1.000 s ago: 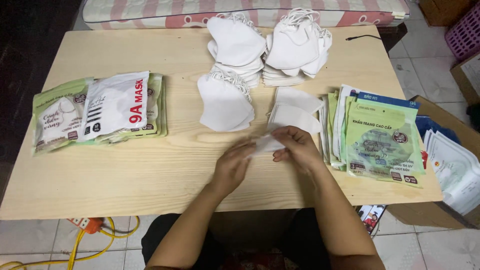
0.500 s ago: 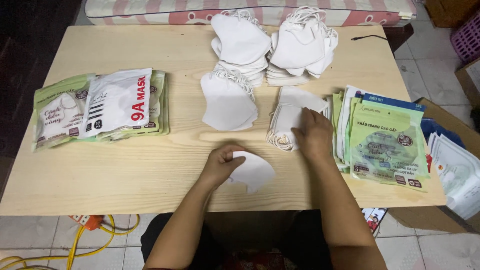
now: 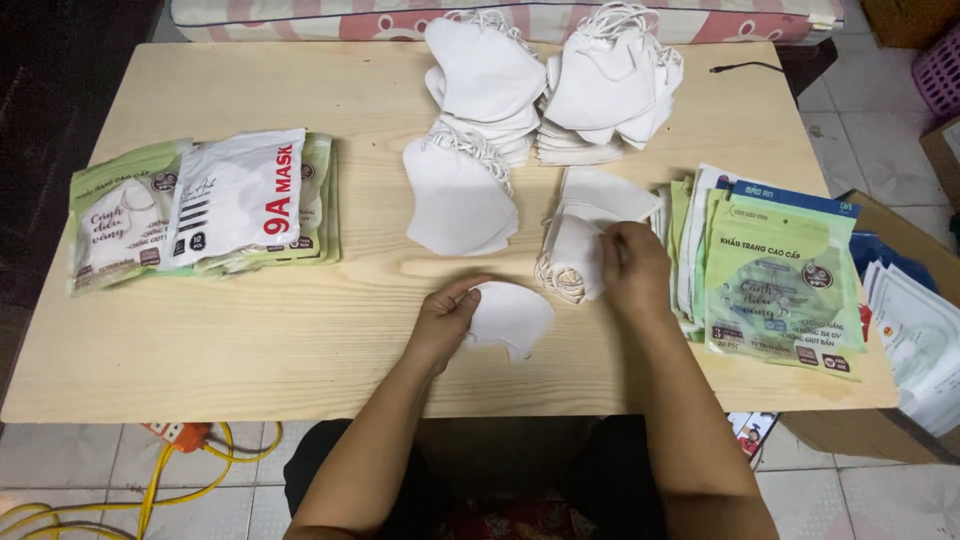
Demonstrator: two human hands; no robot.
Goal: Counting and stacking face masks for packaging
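Note:
My left hand pinches the left edge of a single white face mask that lies flat near the front of the wooden table. My right hand rests on a small stack of folded white masks, with its fingers gripping the top one. Behind them stand three taller piles of white masks.
Filled green and white mask packets lie at the left of the table. A stack of empty green packets lies at the right edge. A cardboard box with papers stands off the table's right. An orange power strip and yellow cable lie on the floor.
One mask was carried from the stack to the table's front by my left hand. My right hand went back to the small stack and took hold of its top mask.

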